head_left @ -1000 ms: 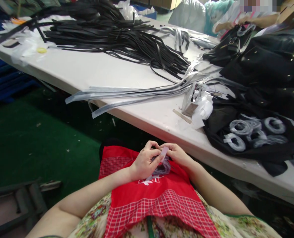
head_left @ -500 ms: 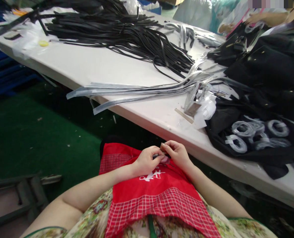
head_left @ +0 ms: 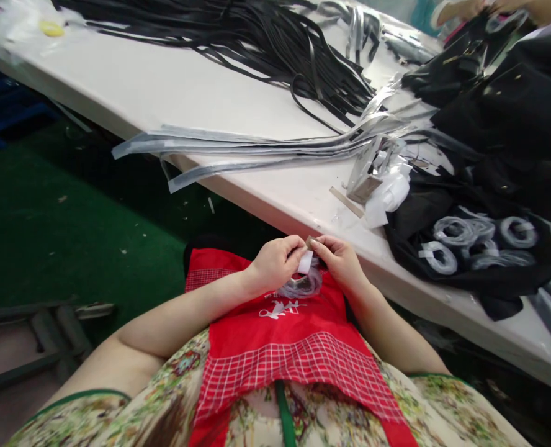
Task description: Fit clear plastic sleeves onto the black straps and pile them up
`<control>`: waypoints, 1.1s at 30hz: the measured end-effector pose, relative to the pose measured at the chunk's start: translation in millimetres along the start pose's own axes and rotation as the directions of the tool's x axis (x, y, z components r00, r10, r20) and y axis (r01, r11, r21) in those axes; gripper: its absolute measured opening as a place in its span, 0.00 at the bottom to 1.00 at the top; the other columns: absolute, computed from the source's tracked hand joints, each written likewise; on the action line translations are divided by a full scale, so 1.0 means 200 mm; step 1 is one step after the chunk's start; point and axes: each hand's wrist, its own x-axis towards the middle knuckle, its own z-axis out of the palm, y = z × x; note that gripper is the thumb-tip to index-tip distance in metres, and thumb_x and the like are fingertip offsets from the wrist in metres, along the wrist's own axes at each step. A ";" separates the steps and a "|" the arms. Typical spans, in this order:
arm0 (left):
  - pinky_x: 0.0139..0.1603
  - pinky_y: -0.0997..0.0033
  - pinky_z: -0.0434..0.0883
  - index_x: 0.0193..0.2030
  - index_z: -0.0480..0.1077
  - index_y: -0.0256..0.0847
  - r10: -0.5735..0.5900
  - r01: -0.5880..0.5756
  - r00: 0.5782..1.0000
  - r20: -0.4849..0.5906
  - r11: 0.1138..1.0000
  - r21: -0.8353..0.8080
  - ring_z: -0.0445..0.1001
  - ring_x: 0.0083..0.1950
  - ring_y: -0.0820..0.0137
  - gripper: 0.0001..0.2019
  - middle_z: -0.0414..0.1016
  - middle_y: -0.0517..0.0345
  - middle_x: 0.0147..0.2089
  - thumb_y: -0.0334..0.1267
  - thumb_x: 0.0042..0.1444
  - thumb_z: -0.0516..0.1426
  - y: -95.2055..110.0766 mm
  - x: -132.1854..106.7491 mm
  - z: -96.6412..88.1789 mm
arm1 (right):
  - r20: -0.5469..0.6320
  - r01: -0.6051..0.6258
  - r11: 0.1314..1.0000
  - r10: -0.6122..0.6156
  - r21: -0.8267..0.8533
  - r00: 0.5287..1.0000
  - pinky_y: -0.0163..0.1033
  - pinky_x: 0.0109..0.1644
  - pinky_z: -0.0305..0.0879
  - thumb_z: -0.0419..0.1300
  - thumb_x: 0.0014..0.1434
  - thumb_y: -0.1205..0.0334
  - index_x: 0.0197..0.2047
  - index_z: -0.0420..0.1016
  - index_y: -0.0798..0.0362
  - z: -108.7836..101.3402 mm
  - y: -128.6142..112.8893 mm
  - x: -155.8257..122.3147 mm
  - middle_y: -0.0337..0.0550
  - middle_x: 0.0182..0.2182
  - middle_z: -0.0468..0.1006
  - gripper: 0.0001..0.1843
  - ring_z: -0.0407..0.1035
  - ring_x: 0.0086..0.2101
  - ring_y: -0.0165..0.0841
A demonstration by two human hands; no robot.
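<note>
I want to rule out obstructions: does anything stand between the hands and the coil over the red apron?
Nothing visible does. The left hand and right hand are close together at the white tab, which overlaps the coil.

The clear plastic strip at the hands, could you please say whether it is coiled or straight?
Coiled: the plastic strip loops into a ring by the left hand and right hand.

Own hands: one left [head_left: 276, 264], one right [head_left: 343, 262]. Between them, one clear coil [head_left: 310, 287]. On black fabric [head_left: 503, 284], at least five further coils [head_left: 465, 234] (overlap prevents an exact figure). One yellow oval piece [head_left: 52, 28]. One flat strip [head_left: 347, 202]. One red apron [head_left: 247, 332].
</note>
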 end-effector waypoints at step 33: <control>0.35 0.72 0.69 0.40 0.76 0.32 -0.312 0.454 0.883 0.351 0.759 -0.466 0.73 0.33 0.68 0.17 0.78 0.52 0.33 0.41 0.44 0.63 -0.14 -0.04 0.04 | 0.379 0.584 0.383 -0.490 -0.715 0.785 0.42 0.54 0.67 0.52 0.65 0.60 0.55 0.72 0.52 -0.28 -0.03 -0.06 0.49 0.49 0.77 0.18 0.71 0.48 0.37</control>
